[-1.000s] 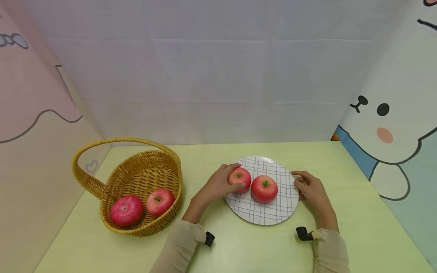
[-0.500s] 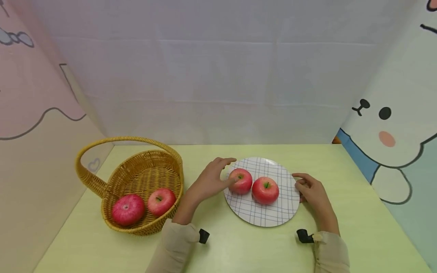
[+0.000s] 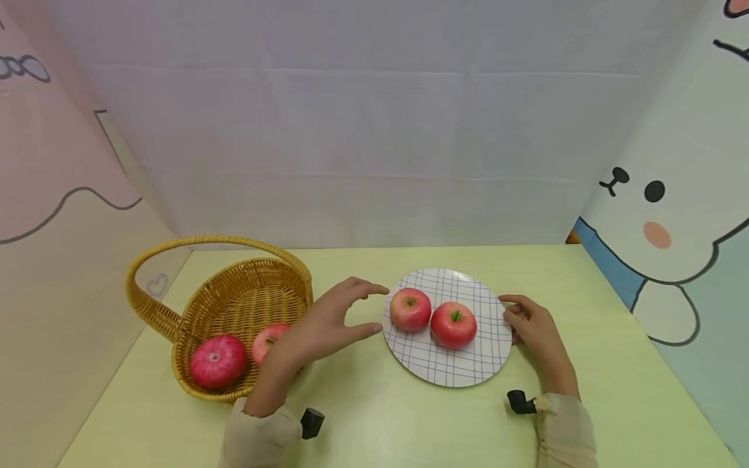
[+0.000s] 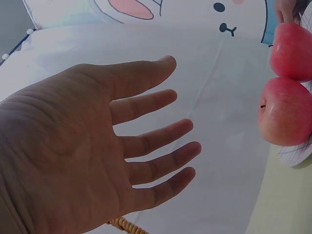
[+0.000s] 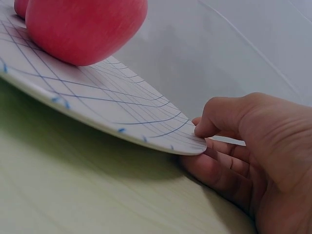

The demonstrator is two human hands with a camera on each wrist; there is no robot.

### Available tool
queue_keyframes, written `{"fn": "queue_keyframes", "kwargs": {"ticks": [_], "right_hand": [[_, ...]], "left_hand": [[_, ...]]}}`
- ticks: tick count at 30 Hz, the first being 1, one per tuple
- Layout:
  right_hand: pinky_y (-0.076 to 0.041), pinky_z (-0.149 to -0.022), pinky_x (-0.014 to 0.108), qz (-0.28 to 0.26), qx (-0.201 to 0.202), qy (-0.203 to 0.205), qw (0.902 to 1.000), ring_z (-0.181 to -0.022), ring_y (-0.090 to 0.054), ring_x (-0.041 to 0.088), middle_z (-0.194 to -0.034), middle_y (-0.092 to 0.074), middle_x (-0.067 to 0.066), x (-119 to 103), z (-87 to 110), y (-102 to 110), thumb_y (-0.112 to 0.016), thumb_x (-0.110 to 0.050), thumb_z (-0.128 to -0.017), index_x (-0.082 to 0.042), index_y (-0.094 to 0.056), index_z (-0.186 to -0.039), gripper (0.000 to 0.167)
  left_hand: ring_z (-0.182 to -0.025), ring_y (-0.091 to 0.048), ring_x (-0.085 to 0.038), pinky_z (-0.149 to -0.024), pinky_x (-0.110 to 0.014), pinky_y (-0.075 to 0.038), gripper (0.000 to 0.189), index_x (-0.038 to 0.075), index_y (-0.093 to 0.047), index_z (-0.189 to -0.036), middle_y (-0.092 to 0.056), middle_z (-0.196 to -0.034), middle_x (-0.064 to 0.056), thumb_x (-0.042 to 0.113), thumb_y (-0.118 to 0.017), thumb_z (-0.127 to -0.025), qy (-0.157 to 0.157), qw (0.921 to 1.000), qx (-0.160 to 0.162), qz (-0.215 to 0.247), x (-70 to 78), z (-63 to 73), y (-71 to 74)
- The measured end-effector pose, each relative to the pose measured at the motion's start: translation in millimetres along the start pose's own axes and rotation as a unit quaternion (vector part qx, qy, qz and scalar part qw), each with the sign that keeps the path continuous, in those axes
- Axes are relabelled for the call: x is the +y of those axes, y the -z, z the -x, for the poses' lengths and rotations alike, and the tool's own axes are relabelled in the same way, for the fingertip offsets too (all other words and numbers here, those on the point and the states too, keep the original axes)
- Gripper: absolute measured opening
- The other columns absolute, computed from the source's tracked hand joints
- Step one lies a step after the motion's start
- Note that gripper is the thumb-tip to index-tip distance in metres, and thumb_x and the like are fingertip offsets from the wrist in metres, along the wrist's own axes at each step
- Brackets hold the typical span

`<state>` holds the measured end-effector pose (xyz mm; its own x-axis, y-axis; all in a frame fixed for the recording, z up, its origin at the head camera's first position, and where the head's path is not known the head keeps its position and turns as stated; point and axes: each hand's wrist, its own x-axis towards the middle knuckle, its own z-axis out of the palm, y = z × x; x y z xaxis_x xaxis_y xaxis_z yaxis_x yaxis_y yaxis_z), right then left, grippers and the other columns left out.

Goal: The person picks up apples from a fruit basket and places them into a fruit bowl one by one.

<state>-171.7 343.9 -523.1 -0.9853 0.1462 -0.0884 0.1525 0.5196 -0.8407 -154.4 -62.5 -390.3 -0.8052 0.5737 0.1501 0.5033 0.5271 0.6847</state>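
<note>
Round golden wicker basket (image 3: 242,276) holding two pinkish-red fruits (image 3: 218,362); empty left hand (image 3: 324,323), fingers apart; two glossy red apples (image 3: 410,310), probably firm, slippery, best cupped by their sides, on a round white blue-checked plate (image 3: 453,370); right hand (image 3: 534,325) pinching the plate's rim

- We're in a small curtained booth (image 3: 205,130), by the look of it; whether home, lab or office lies around it, the views can't tell us!
- Twelve o'clock in the head view: a plain pale sheet (image 3: 374,130), straight creases running right across.
- Over at nine, a pink-and-cream panel (image 3: 58,149), with a cartoon bow (image 3: 25,67) up near ten.
- Swing to three: a white cartoon animal face (image 3: 684,227), black nose, rosy cheek!
- Down at six, a pale yellow-green tabletop (image 3: 374,435), reaching back to the sheet's foot.
</note>
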Motion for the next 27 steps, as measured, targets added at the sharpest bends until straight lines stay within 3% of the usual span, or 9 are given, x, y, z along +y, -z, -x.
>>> {"fn": "queue_keyframes", "kwargs": {"ticks": [5, 12, 15, 20, 27], "right_hand": [[-0.056, -0.057, 0.025, 0.003, 0.000, 0.005, 1.0000, -0.069, -0.058, 0.008, -0.120, -0.063, 0.025, 0.0, -0.1, -0.7, -0.056, -0.011, -0.104, -0.004, -0.054, -0.147, 0.044], [-0.056, -0.057, 0.025, 0.007, 0.005, 0.005, 0.9999, -0.068, -0.058, 0.007, -0.119, -0.063, 0.024, 0.6, 0.0, -1.1, -0.056, -0.012, -0.103, -0.003, -0.055, -0.146, 0.044], [-0.056, -0.056, 0.025, 0.001, 0.003, 0.003, 1.0000, -0.068, -0.058, 0.007, -0.120, -0.063, 0.025, 1.3, 0.6, -2.3, -0.056, -0.012, -0.103, -0.003, -0.055, -0.146, 0.044], [-0.056, -0.056, 0.025, -0.001, 0.002, 0.012, 0.9999, -0.067, -0.058, 0.007, -0.119, -0.063, 0.026, 0.2, 0.2, -2.0, -0.056, -0.010, -0.103, -0.002, -0.055, -0.146, 0.044], [-0.057, -0.057, 0.025, 0.000, 0.004, 0.003, 1.0000, -0.069, -0.058, 0.008, -0.120, -0.062, 0.024, -0.7, -1.9, 0.0, -0.055, -0.011, -0.103, -0.003, -0.055, -0.146, 0.044]], "left_hand": [[-0.129, -0.057, -0.021, -0.110, -0.051, -0.049, 0.051, 0.026, -0.060, -0.142, -0.060, -0.139, 0.006, 0.027, -0.078, -0.095, 0.014, 0.9999, -0.005, -0.004, -2.5, 17.1, 11.0], [-0.128, -0.057, -0.018, -0.103, -0.047, -0.051, 0.045, 0.035, -0.059, -0.141, -0.060, -0.138, 0.013, 0.032, -0.073, -0.099, 0.061, 0.9980, 0.002, -0.012, -8.9, 36.4, 27.9], [-0.127, -0.059, -0.019, -0.102, -0.049, -0.052, 0.044, 0.033, -0.059, -0.141, -0.060, -0.140, 0.011, 0.033, -0.072, -0.100, 0.079, 0.9968, 0.000, -0.009, -11.9, 43.4, 35.6], [-0.127, -0.061, -0.021, -0.105, -0.051, -0.052, 0.044, 0.027, -0.060, -0.142, -0.061, -0.142, 0.006, 0.033, -0.071, -0.100, 0.078, 0.9966, -0.010, -0.025, -17.3, 53.3, 47.6], [-0.132, -0.058, -0.029, -0.107, -0.054, -0.049, 0.048, 0.023, -0.058, -0.145, -0.061, -0.145, 0.001, 0.032, -0.072, -0.100, 0.097, 0.9951, -0.012, -0.014, -29.7, 59.3, 60.6]]}}
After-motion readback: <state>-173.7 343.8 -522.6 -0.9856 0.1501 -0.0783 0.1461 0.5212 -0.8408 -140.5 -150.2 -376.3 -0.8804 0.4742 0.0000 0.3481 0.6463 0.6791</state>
